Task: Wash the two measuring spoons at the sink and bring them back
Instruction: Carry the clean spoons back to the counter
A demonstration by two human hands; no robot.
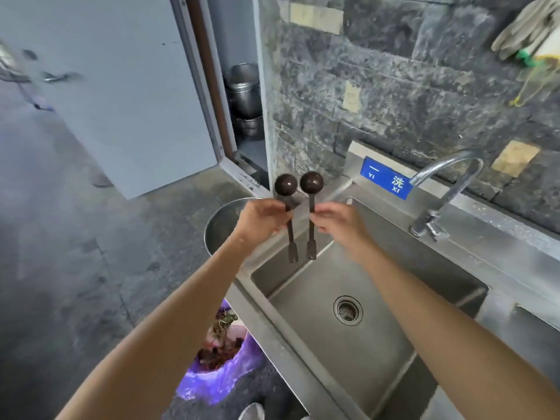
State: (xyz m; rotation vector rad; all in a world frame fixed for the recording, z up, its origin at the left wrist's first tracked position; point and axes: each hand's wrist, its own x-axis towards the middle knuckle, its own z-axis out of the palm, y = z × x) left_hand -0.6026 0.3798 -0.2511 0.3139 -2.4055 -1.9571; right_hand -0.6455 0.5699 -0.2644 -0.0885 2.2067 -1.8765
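Two dark brown measuring spoons stand upright side by side, bowls up, above the left end of the steel sink (378, 353). My left hand (262, 218) grips the left spoon (286, 184) by the middle of its handle. My right hand (339, 221) pinches the right spoon (312, 181) at the same height. Both handle ends hang free below the hands. The curved faucet (448, 183) stands at the sink's back right, apart from both hands; no water is seen running.
A metal basin (221, 225) sits on the floor left of the sink. A purple-lined waste bin (218, 359) with scraps stands below my left forearm. An open cabinet (245, 101) holds steel pots. Gloves (527, 28) hang on the stone wall at the top right.
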